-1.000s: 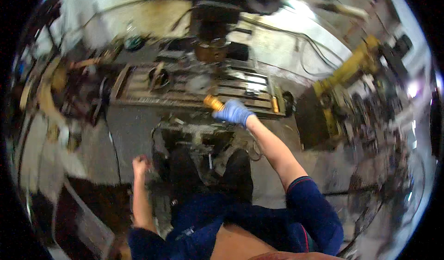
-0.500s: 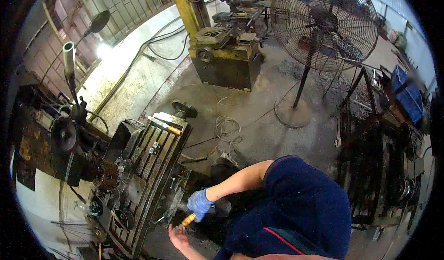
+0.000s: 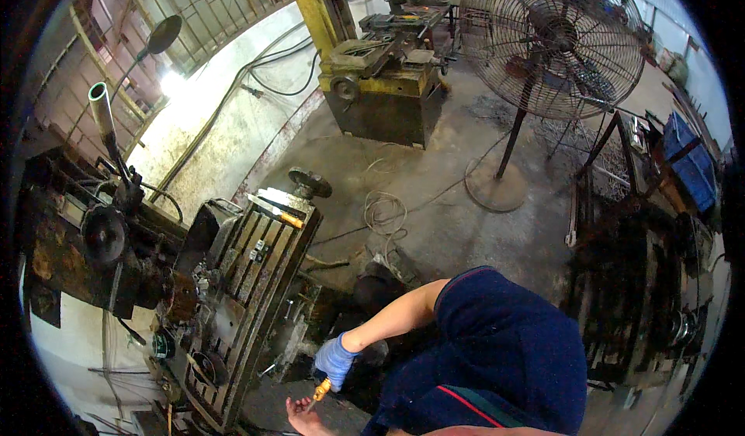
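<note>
My right hand [image 3: 335,361], in a blue glove, grips an orange-handled tool [image 3: 320,390] and points it down beside the end of a slotted machine table [image 3: 256,281]. Its bare forearm runs back to my dark blue sleeve. My left hand [image 3: 303,418] is bare and sits at the lower edge of the picture. Its fingers are spread just under the tool's tip. I cannot tell whether they touch it.
A second orange-handled tool [image 3: 291,220] lies on the table's far end by a handwheel [image 3: 310,182]. A yellow machine [image 3: 380,71] and a pedestal fan [image 3: 551,44] stand on the concrete floor. A coiled cable [image 3: 384,212] lies between them and me. A dark metal rack [image 3: 644,281] stands at right.
The view swung from facing the machine to looking across the shop floor. My right hand moved with the tool from above the table down to its end, close to my left hand.
</note>
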